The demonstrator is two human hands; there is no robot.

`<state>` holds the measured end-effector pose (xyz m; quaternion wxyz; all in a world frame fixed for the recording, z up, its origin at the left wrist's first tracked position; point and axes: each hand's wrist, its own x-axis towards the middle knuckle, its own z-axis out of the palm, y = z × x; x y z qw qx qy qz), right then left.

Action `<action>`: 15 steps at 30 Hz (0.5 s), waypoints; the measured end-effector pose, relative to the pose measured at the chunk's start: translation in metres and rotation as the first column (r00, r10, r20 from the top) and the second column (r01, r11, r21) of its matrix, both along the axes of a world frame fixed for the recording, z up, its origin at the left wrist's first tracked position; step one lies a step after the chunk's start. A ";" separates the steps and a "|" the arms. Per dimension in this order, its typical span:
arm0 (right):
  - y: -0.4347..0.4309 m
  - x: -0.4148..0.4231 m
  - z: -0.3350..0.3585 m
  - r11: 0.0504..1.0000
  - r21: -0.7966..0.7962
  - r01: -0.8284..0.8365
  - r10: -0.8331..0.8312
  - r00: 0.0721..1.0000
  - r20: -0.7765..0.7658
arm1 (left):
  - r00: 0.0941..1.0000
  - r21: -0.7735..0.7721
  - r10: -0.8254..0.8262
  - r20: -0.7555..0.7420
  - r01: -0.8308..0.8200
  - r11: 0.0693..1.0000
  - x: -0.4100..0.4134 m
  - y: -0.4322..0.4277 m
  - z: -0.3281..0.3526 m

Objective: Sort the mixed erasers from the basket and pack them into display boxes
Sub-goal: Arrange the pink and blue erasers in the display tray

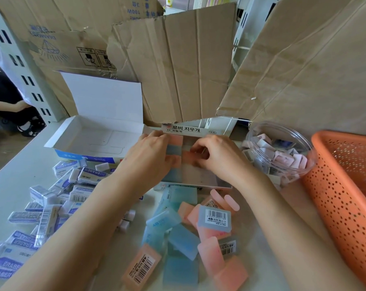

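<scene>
While the left grip (148, 156) lies flat steadying packed erasers (174, 150), the right grip (215, 156) pinches a pink eraser (188, 156) into the display box (184, 130).

This is looking like a stationery shop's stockroom: flattened brown corrugated cardboard cartons (177, 59) are leaning just beyond the fingers (155, 135), with white slotted metal shelving uprights (20, 66) standing far to their left. Barcoded pink and blue rectangular erasers (214, 219) are lying heaped nearer than the fingers, while an open white card display box (77, 131) is sitting to their left and an orange perforated plastic basket (346, 196) to their right.
</scene>
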<state>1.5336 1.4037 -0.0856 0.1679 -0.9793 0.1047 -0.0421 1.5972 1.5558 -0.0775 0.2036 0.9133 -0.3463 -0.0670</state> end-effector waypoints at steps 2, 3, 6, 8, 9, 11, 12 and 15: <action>-0.001 -0.001 0.001 1.000 0.022 -0.018 0.018 1.000 -0.009 | 1.000 -0.002 -0.003 -0.005 0.003 1.000 0.000 0.000 0.000; -0.001 -0.001 0.001 0.999 0.029 -0.023 0.024 1.000 -0.011 | 1.000 -0.001 -0.005 -0.005 0.005 1.000 0.000 0.000 0.000; -0.001 -0.001 0.000 0.999 0.016 -0.038 0.038 0.999 -0.005 | 1.000 0.004 -0.011 -0.002 0.011 1.000 0.000 0.001 0.000; -0.001 -0.001 0.000 0.999 0.009 -0.044 0.044 0.999 0.003 | 1.000 0.005 -0.015 -0.003 0.015 1.000 0.000 0.001 0.000; -0.001 -0.002 0.001 0.999 0.013 -0.044 0.044 0.999 0.019 | 1.000 0.003 -0.015 0.002 0.015 1.000 0.000 0.001 0.000; -0.001 -0.007 0.007 0.998 0.044 -0.041 0.038 0.996 0.077 | 0.999 -0.021 -0.006 0.048 0.007 1.000 -0.001 0.001 0.001; -0.002 -0.012 0.011 0.997 0.062 -0.039 0.032 0.994 0.105 | 0.995 -0.056 -0.006 0.095 0.011 0.998 -0.001 0.002 0.003; -0.001 -0.032 0.027 0.992 0.123 -0.038 0.021 0.990 0.142 | 0.959 -0.197 -0.075 0.274 0.132 0.971 -0.003 0.003 0.013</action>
